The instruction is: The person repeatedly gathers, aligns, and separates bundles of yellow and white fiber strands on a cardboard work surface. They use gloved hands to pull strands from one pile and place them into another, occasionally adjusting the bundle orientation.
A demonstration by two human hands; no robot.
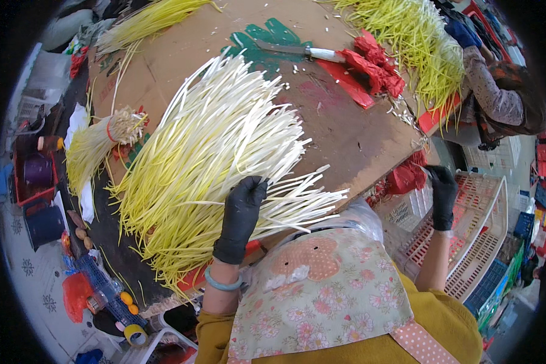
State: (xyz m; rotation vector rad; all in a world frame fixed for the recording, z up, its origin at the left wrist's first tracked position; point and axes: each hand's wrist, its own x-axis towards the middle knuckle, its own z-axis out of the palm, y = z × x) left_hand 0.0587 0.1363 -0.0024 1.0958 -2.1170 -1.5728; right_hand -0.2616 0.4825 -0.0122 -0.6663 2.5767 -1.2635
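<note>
A broad pile of yellow chives with white stems (218, 132) lies across the cardboard-covered table. My left hand (245, 214), black-gloved, rests on the near part of the pile, fingers curled at the white stems; whether it grips any is unclear. My right hand (442, 195), also black-gloved, is off the table's right edge beside red plastic bags (407, 177); its fingers are bent and whether they hold anything cannot be told. A knife with a pale handle (327, 54) lies beyond the pile, its blade over a green patch. A tied bundle of chives (104, 132) lies at the left.
More chives lie at the far left (152, 20) and far right (405, 45). A co-worker (496, 91) is at the table's right side. White plastic crates (477, 227) stand below my right hand. A crumpled red bag (377, 68) lies by the knife handle.
</note>
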